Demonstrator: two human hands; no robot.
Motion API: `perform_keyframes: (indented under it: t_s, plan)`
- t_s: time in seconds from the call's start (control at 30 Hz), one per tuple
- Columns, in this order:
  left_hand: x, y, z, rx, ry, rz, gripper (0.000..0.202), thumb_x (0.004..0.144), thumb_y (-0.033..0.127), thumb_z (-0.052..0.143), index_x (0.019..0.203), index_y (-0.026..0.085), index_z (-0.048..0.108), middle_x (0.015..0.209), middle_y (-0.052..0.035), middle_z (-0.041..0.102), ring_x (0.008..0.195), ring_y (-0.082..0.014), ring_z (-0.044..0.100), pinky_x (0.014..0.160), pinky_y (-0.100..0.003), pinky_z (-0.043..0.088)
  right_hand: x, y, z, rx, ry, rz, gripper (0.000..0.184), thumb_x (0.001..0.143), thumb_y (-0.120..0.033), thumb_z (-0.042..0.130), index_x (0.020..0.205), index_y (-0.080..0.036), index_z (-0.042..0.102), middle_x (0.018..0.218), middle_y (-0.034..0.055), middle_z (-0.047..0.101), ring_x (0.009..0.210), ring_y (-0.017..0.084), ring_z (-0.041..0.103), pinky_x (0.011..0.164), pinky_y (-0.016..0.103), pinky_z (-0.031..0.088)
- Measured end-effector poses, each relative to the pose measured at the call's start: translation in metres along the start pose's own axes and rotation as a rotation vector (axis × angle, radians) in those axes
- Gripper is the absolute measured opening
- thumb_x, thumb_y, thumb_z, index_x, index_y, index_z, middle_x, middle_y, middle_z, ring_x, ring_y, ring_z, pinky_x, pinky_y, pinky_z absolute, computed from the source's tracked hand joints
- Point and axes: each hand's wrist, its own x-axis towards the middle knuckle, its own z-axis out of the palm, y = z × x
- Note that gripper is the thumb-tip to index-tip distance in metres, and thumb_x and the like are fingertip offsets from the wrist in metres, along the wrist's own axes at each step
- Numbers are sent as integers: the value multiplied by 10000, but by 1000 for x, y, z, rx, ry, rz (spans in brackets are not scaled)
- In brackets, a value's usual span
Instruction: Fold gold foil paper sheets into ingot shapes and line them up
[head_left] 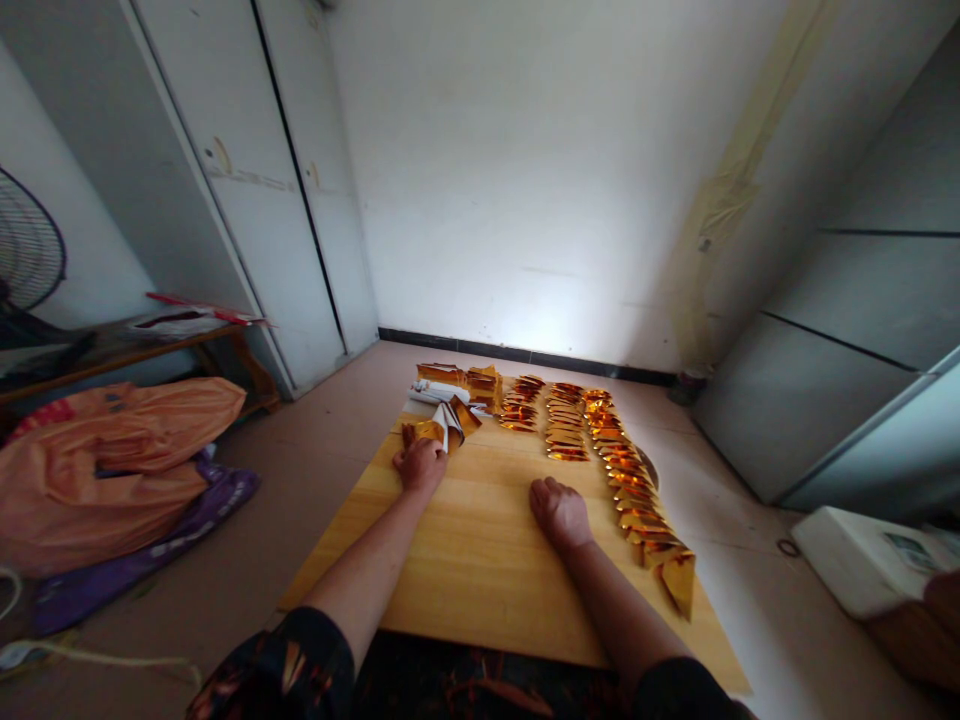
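Note:
At the left of the wooden board (480, 540), my left hand (421, 465) is closed on a gold foil paper (424, 430), part of a loose pile with white undersides showing. My right hand (561, 510) rests on the bare wood near the middle, its fingers curled into a fist with no paper showing from it. To its right runs a long overlapping row of folded gold foil pieces (630, 480). Two shorter rows, the middle one (567, 425) and the far one (521, 403), lie beyond the hands.
Gold paper bundles (484, 388) and a white roll (439, 392) lie at the board's far left corner. A grey cabinet (247, 200) stands left, a fridge-like grey unit (840, 320) right. Orange cloth or plastic (120, 470), a fan (30, 245) and a white box (870, 560) are around.

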Motion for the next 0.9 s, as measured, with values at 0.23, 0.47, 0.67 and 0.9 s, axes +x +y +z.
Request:
perform_keyframes:
  t_s: [0.23, 0.47, 0.67, 0.9]
  plan:
    - [1, -3, 0, -53, -8, -8, 136, 807, 250, 539, 789, 225, 672, 1016, -21, 681, 1029, -206, 563, 916, -397, 319, 0, 0, 3, 12, 15, -2, 239, 901, -191, 428, 744, -181, 607, 684, 22, 607, 563, 91, 507, 550, 265, 214]
    - [1, -3, 4, -48, 7, -16, 118, 795, 274, 585, 716, 204, 638, 956, -17, 682, 1007, -205, 566, 904, -378, 323, -1, 1, 2, 0, 18, -1, 235, 899, -185, 432, 741, -183, 606, 683, 17, 608, 559, 90, 503, 548, 266, 209]
    - [1, -7, 7, -60, 59, -15, 214, 811, 360, 563, 685, 196, 618, 882, -28, 685, 910, -197, 577, 858, -361, 327, 0, 0, 1, -13, 17, 1, 236, 901, -186, 434, 737, -182, 603, 678, 16, 603, 555, 89, 500, 546, 264, 206]
    - [-9, -6, 6, -12, 341, 118, 277, 865, 366, 466, 706, 184, 602, 854, -90, 665, 933, -254, 560, 929, -442, 286, 0, -1, -1, -12, -1, 9, 234, 903, -192, 435, 739, -180, 602, 685, 13, 600, 563, 86, 504, 549, 258, 208]
